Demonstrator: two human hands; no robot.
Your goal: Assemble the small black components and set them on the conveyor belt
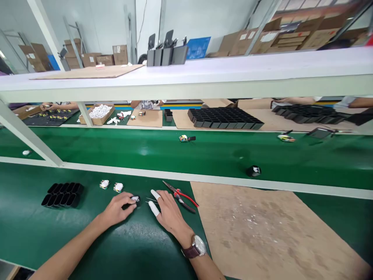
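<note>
My left hand (pixel 121 208) pinches a small black housing (pixel 135 200) with a white part in its opening, on the green mat. Just to its right, my right hand (pixel 166 210) has its fingers apart, with white covers on two fingertips. Thin metal pins or wires (pixel 151 200) lie by those fingertips; whether they are touched is unclear. Red-and-black pliers (pixel 181 195) rest beyond my right hand. Two small circuit boards with white tops, one (pixel 104 184) left of the other (pixel 118 187), sit behind my left hand. Several black housings (pixel 62 195) stand grouped at the left.
A stained cardboard sheet (pixel 250 225) covers the right side of the bench. Beyond a pale rail (pixel 128 172), a green conveyor belt (pixel 145 149) carries a black housing (pixel 253 171) and small boards. A white shelf (pixel 204 74) spans above. Other people's hands show at the far side.
</note>
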